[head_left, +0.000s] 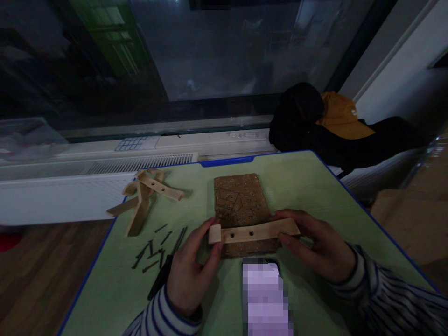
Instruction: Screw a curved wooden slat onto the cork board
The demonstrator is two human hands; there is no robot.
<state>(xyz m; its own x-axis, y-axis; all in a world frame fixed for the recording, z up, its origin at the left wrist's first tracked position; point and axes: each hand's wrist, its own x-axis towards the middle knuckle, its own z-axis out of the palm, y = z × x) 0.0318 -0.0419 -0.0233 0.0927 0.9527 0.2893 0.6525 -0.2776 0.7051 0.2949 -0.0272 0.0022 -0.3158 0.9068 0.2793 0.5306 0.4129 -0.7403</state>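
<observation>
A pale wooden strip (254,231) with two holes lies crosswise over the near edge of a brown cork board (241,205). My left hand (191,270) pinches the strip's left end between thumb and fingers. At the strip's right end my right hand (320,245) grips it, fingers curled round. Both sleeves are striped.
The green table (301,186) has a blue rim. More wooden strips (145,196) lie piled at the back left, several dark nails (154,252) and a dark tool (164,273) in front of them. A phone (266,298) lies near me. A dark bag (315,126) and orange cap sit at the back right.
</observation>
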